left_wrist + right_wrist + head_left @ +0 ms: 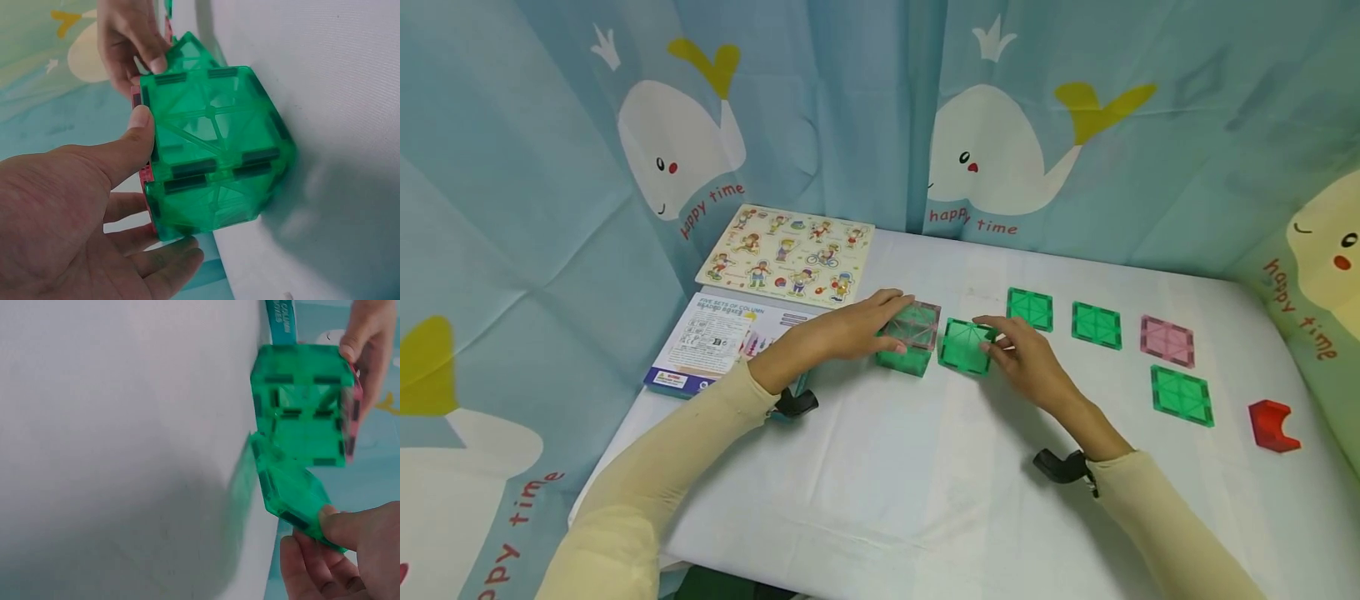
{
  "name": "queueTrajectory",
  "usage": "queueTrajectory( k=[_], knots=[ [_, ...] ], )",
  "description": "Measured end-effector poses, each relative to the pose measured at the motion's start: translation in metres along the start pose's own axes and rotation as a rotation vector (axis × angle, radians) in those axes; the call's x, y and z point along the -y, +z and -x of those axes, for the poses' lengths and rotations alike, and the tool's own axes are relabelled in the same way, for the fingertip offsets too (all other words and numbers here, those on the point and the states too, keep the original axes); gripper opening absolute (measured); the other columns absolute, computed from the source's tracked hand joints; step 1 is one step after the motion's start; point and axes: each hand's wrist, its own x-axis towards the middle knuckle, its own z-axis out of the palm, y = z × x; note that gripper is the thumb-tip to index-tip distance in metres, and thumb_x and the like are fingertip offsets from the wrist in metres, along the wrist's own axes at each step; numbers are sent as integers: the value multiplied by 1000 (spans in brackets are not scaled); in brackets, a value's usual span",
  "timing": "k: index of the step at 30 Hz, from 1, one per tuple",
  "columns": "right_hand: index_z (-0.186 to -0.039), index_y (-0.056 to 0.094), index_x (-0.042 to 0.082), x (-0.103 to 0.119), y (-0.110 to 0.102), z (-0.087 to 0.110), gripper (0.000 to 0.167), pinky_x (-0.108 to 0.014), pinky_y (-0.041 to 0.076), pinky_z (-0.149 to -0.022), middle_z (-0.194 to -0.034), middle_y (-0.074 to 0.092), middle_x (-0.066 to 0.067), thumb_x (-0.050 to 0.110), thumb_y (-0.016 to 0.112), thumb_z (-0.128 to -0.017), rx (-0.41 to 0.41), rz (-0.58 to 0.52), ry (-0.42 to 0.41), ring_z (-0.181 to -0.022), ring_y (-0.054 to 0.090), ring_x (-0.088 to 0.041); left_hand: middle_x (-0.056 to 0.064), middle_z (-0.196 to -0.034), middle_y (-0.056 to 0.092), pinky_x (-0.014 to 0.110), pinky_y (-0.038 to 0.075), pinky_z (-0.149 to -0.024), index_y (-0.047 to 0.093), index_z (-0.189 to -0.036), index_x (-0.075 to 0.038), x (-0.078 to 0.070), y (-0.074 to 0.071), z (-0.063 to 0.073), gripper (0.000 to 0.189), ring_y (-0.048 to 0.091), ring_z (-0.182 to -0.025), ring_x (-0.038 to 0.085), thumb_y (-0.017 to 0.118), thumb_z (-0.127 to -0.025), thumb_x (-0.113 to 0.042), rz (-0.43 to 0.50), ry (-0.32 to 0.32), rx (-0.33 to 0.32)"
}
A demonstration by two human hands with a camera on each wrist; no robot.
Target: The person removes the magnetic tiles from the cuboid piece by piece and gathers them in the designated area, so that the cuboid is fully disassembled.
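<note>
- The right hand (1022, 360) has its grip pinched on a green tile (966, 346), held tilted at the side of the tile cube (902, 362) on the counter (865, 483); whether their edges touch cannot be told.
- The left hand (850, 327) has its grip about the cube, thumb on the near side and fingers beyond, next to the pink top tile (917, 323).
- The dark edge strips look like magnets, so a tile brought in askew could probably catch crooked or be pushed away.
- Too firm a left squeeze might fold the walls inward; too loose, and a knock could shift the cube.
- As a container, the cube is hollow; its side toward the right hand looks uncovered, with only green walls visible within.
- The printed box (700, 350) hides whatever it contains.
</note>
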Motion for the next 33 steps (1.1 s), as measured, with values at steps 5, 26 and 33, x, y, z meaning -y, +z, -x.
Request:
queueTrajectory(
  k=[5, 26, 33],
  knots=[
    [-143, 63, 7, -5, -14, 4, 39, -42, 61, -78, -129, 63, -22, 3, 66, -104, 2, -17, 50, -103, 73, -39, 12, -175, 15, 46, 35, -124, 15, -171, -15, 0, 0, 0, 83, 30, -158, 29, 60, -107, -44, 5, 1, 0],
    [-147, 55, 0, -80, -112, 61, 41, -15, 47, -71, -125, 59, -15, 19, 58, -111, 31, -60, 298, -87, 64, 7, 12, -174, 15, 46, 34, -125, 14, -171, -14, -1, -1, 0, 83, 30, -158, 30, 60, -108, -42, 6, 12, 5],
    [-140, 60, 8, -115, -137, 85, 31, -18, 55, -75, -117, 60, 8, 14, 59, -110, 146, -139, 376, -90, 65, 0, 12, -175, 15, 45, 34, -125, 14, -171, -14, 0, -1, 0, 84, 30, -158, 30, 60, -108, -43, 4, 11, 8]
  ],
)
